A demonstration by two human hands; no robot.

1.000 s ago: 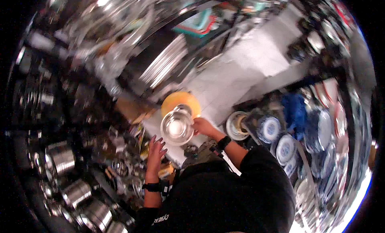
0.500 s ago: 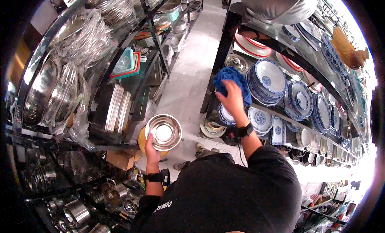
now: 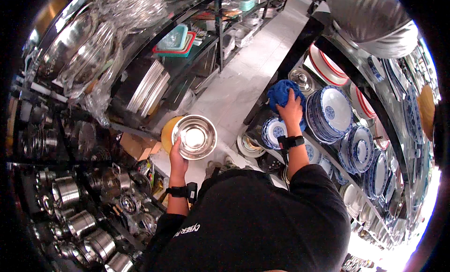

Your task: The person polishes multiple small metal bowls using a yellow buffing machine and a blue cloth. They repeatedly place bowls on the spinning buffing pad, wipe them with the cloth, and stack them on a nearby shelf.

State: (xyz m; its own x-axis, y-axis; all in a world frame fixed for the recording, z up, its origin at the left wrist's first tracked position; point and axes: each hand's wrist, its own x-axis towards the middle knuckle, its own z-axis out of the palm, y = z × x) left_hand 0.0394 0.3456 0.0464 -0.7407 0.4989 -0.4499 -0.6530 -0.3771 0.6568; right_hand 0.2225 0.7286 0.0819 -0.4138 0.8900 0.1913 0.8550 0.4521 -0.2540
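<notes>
My left hand (image 3: pixel 177 158) grips a shiny stainless steel bowl (image 3: pixel 200 152) by its left rim, thumb over the edge. The bowl is tipped open side up and its inside looks bare. Over at the shelf on the right, my right hand (image 3: pixel 292 110) is closed on a crumpled blue cloth (image 3: pixel 280 95). The cloth lies against a stack of blue-and-white plates (image 3: pixel 338 110). Just below it sits a smaller blue-and-white dish (image 3: pixel 276 130). Part of a round yellow thing (image 3: pixel 168 140) shows behind the bowl; its kind is hidden.
A pale tiled aisle (image 3: pixel 225 96) runs between two black racks. On the left rack are plastic-wrapped steel pans (image 3: pixel 84 61) and nested plastic trays (image 3: pixel 176 41). Steel pots (image 3: pixel 65 191) stand lower left, near a cardboard box (image 3: pixel 137 145). Red-rimmed plates (image 3: pixel 326 68) sit beyond the cloth.
My right hand has gone from resting loosely over the blue cloth to gripping it. The view has turned and shifted. The steel bowl stays in my left hand.
</notes>
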